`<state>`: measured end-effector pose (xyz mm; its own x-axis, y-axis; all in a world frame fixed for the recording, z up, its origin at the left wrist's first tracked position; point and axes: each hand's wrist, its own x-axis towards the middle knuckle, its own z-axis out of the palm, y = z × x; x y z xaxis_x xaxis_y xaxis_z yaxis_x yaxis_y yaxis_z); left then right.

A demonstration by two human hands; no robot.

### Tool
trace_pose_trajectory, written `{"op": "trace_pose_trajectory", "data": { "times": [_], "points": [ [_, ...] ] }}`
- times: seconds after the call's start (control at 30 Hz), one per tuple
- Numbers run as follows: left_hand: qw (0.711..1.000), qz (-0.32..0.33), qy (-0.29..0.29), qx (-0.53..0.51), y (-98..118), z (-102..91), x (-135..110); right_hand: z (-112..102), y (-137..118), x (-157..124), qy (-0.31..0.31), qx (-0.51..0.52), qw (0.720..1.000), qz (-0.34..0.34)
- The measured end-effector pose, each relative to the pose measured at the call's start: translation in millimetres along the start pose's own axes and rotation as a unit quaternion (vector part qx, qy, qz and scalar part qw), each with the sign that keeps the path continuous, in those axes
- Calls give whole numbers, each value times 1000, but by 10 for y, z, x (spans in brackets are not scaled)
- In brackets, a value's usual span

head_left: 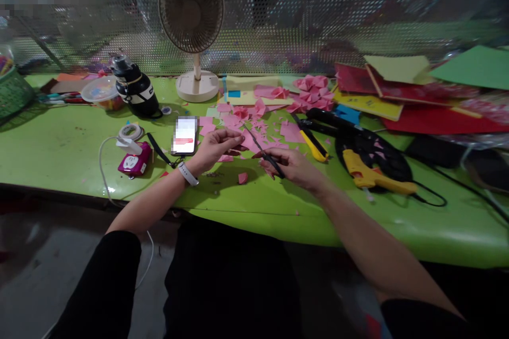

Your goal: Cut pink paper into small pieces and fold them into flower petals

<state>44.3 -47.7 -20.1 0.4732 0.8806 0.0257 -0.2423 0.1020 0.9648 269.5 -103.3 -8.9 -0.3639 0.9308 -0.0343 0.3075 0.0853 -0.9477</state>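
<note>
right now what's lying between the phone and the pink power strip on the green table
In the head view, a black strap lies on the green table between the phone and the pink power strip.

I see a small folded piece of pink paper (242,142) pinched at its edge, raised just above the green tabletop among other pink offcuts. It looks creased and roughly flat, though its exact shape is too small for me to tell. A pair of slim black-handled scissors (264,152) lies tilted, handles low toward me, the thin metal blades angled up and away, their tips meeting the pink paper.
</note>
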Motion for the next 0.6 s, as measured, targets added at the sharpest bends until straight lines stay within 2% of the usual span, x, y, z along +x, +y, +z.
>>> {"op": "trace_pose_trajectory", "data": {
  "times": [0.3,0.6],
  "points": [
    [1000,-17,-12,-7,29,26,-18,27,3,11,8,7,1000,-4],
    [1000,-19,11,1,12,13,0,-9,33,-2,-16,-13,1000,4]
  ]
}}
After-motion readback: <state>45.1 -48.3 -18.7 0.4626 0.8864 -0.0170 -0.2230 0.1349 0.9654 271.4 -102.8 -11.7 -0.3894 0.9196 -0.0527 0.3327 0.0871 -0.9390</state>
